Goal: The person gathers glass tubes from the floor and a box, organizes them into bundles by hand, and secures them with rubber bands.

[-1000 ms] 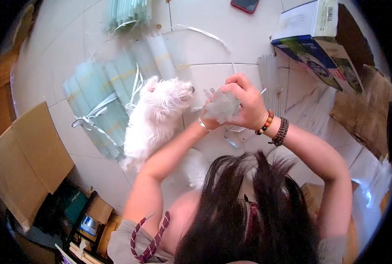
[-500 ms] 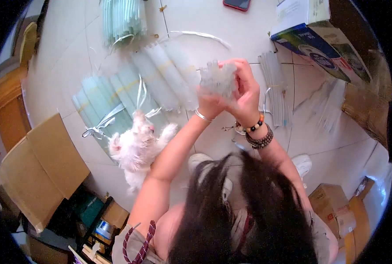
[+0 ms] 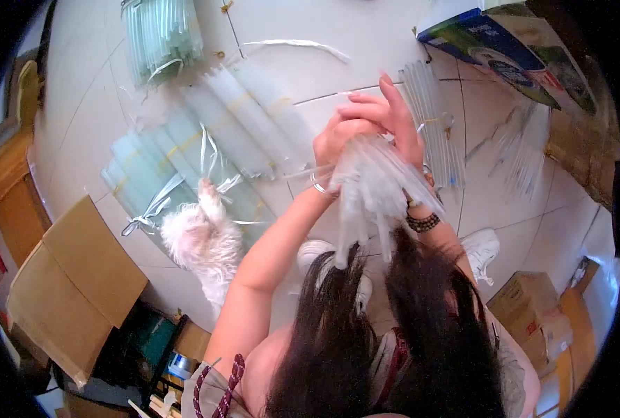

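- Head cam: L hand looks curled round tubes, ends splayed twd my hair.
- R hand right beside, fingers straight, loose.
- Risk: w/ ends uneven & R not wrapped, outer tubes could slip.
- Dog nr L arm; a bump might scatter them.
- Hair could snag too.

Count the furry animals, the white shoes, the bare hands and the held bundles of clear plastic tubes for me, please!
Fluffy white dog: 1
White shoes: 2, one partly hidden
Bare left hand and bare right hand: 2
Held bundle of clear plastic tubes: 1
Total: 6
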